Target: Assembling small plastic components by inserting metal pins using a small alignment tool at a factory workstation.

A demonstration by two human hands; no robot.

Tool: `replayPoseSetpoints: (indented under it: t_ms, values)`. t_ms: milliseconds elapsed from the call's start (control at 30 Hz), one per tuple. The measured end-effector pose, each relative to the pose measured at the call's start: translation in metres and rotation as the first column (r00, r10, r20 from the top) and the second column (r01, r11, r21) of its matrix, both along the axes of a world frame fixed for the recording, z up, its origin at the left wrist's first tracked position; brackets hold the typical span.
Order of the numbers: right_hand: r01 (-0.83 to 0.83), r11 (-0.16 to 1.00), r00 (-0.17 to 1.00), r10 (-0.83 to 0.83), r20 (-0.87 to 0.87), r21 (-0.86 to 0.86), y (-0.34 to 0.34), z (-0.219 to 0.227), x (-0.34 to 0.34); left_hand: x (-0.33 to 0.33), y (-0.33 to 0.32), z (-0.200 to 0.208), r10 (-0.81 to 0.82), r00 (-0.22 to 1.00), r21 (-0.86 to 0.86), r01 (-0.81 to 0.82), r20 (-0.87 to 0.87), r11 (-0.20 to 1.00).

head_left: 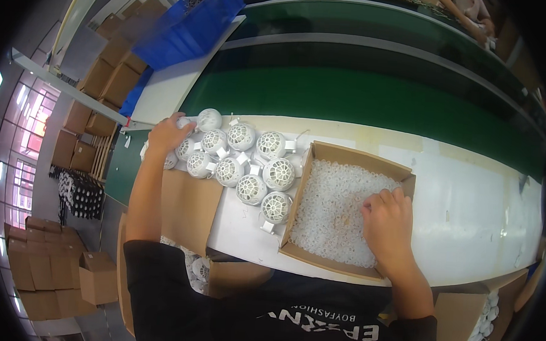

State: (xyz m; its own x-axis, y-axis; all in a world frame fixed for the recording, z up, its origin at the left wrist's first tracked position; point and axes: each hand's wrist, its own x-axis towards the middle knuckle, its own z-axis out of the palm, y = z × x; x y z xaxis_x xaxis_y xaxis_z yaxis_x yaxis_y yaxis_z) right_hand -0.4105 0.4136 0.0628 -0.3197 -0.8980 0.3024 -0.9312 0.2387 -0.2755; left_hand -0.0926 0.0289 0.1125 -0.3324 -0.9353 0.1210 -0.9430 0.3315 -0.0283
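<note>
White lettering [326,326] on the black T-shirt [228,319], bottom centre of frame, upside down: one small line above one larger, bolder line. Small line legible, larger one partly broken up by folds. Nothing else readable, cartons [40,260] at lower left included.

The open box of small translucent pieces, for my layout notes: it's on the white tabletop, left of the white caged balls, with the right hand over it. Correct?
Not quite: the head view shows the open box to the right of the white caged balls. It is on the white tabletop, with the right hand over it.
</note>
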Motion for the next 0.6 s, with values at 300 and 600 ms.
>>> replayPoseSetpoints:
  t_ms: [300,600]
  values:
    - [-0.098,0.972,0.965,0.145,0.217,-0.213,0.000,0.010,0.000,0.023,-0.020,0.008,-0.094,0.923,-0.021,0.093,-0.372,0.995]
    - [-0.167,0.967,0.911,0.226,0.345,-0.192,0.003,0.020,0.003,-0.039,0.112,0.027,-0.490,0.492,-0.166,0.563,-0.720,0.810]
